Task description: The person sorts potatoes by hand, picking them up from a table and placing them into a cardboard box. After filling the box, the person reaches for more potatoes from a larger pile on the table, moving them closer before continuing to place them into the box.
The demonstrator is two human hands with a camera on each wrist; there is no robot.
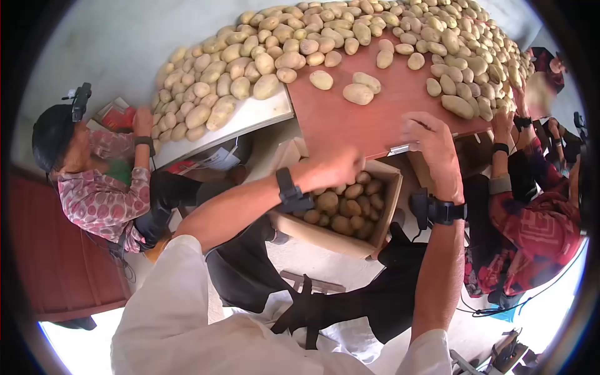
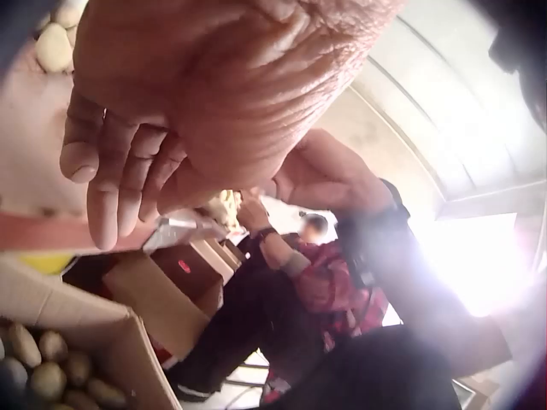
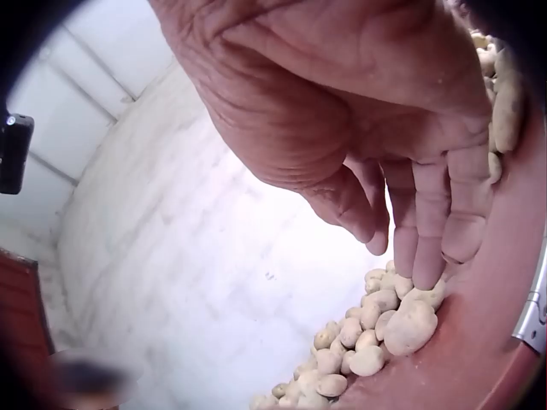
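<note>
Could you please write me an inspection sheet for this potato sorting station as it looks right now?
Surface: red-brown table, bare near its front edge, beside a white table.
Job's things: potatoes heaped across both tables; cardboard box below the edge, partly filled with potatoes.
Clutter: nothing seen on the table besides potatoes.
Hands: left hand over the box, holding nothing; right hand at the table edge, fingers relaxed, holding nothing.
Cables: black cable trailing low on the right.
Surroundings: seated workers on the left and right.
</note>
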